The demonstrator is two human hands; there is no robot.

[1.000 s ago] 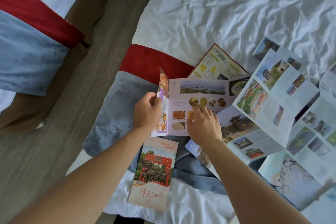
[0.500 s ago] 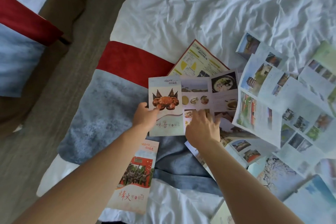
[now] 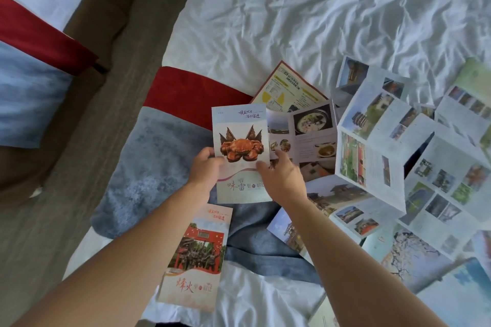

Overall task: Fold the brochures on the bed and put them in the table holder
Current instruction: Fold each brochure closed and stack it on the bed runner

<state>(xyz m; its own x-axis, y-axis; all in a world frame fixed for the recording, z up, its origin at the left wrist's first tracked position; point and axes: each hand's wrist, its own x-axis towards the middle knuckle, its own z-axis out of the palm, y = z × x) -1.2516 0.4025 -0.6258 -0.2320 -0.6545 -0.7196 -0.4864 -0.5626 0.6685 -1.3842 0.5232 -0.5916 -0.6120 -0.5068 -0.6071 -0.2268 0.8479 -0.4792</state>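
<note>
A crab-cover brochure [image 3: 240, 138] lies partly folded on the bed, its cover panel turned over the inner food pages [image 3: 313, 138]. My left hand [image 3: 206, 168] pinches the cover's left edge. My right hand [image 3: 283, 176] rests on the brochure, thumb on the cover and fingers on the inner page. A folded red-gate brochure [image 3: 195, 257] lies below my left forearm. Several unfolded brochures [image 3: 393, 146] are spread out to the right, and a yellow leaflet [image 3: 287, 87] pokes out behind. No table holder is in view.
The bed has a crumpled white sheet [image 3: 305, 15] and a grey-and-red runner [image 3: 148, 164] at its foot. A strip of brown carpet [image 3: 87, 140] separates it from a second bed [image 3: 34, 74] at the left.
The left panel, which stood upright a second ago, has been folded over to the right and now lies flat with the crab cover up. My right hand shifted slightly right onto the inner pages.
</note>
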